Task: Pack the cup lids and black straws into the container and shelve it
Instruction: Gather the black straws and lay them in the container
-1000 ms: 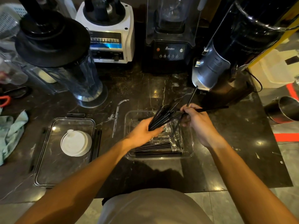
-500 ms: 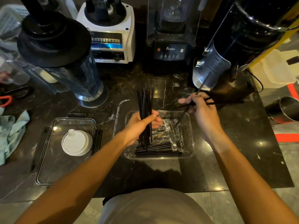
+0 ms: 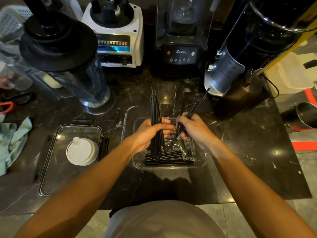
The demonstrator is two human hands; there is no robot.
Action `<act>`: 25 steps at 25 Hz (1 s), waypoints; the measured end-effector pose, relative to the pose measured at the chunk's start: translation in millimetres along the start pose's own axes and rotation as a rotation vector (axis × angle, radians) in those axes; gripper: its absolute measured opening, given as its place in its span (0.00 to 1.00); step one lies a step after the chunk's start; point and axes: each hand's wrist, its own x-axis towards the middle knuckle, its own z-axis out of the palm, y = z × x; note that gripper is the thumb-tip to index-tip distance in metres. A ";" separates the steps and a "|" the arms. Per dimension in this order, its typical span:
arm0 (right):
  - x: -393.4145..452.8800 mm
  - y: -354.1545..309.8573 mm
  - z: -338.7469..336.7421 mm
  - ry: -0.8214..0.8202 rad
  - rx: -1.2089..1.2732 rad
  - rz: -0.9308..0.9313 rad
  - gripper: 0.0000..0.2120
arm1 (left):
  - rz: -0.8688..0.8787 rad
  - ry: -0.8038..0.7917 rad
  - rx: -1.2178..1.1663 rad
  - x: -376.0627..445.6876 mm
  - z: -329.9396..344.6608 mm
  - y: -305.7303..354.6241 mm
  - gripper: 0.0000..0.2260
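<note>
A clear plastic container sits on the dark marble counter in front of me, with several black straws and crumpled clear wrap lying in it. My left hand grips an upright bundle of black straws over the container. My right hand pinches a few slanted black straws, their lower ends reaching into the container. To the left, a stack of white cup lids rests on the clear container lid.
Blenders and a large clear jug crowd the back of the counter; a black-and-silver machine stands at the right. A pale green cloth lies at the left edge, a steel cup beyond the right edge.
My left hand turned its straw bundle from slanted to upright over the container. My right hand drew apart with a few straws, then came back down close to the left hand.
</note>
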 end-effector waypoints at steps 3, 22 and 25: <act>3.2 2.3 5.0 -0.076 0.006 0.024 0.07 | -0.034 -0.073 0.070 -0.1 -1.0 -0.8 0.14; 14.0 18.1 26.4 -0.015 -0.050 -0.010 0.05 | -0.147 -0.173 0.178 9.4 -12.7 -10.3 0.18; 14.9 20.1 21.2 -0.054 -0.158 -0.090 0.12 | -0.116 -0.199 0.213 8.4 -10.8 -12.3 0.18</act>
